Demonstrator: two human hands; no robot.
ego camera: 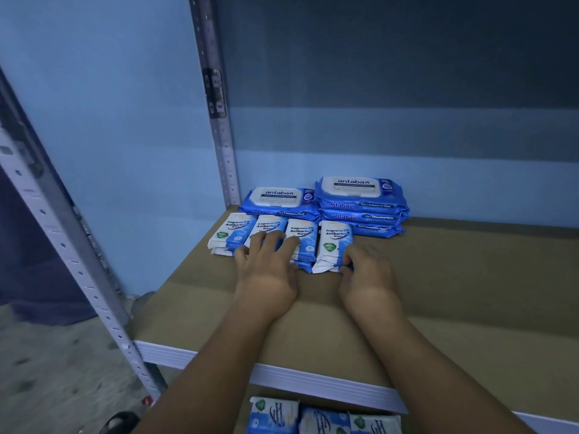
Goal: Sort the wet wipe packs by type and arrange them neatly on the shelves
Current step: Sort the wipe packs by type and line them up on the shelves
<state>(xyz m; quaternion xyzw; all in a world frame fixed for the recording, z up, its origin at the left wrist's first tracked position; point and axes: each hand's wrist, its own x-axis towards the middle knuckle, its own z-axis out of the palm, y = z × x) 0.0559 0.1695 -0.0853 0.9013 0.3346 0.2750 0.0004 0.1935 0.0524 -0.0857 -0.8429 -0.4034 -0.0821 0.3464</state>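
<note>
Grip: we see right hand (366,274) pinching near end of white-and-blue plastic wipe stack (333,239), long axis up-frame; left hand (266,267) flat on neighbouring stacks (302,231).

The tall stack (360,203) is set at the back of the shelf board (454,277), a lower stack (280,200) just left of it. Directly before the tall stack, the rightmost pile (333,242) of small packs is pinched by the right hand (366,274) — three more piles (230,234) are lined leftward, the left hand (268,270) laid on two. Well before the tall stack, one level lower, further small packs (272,416) are laid.
</note>
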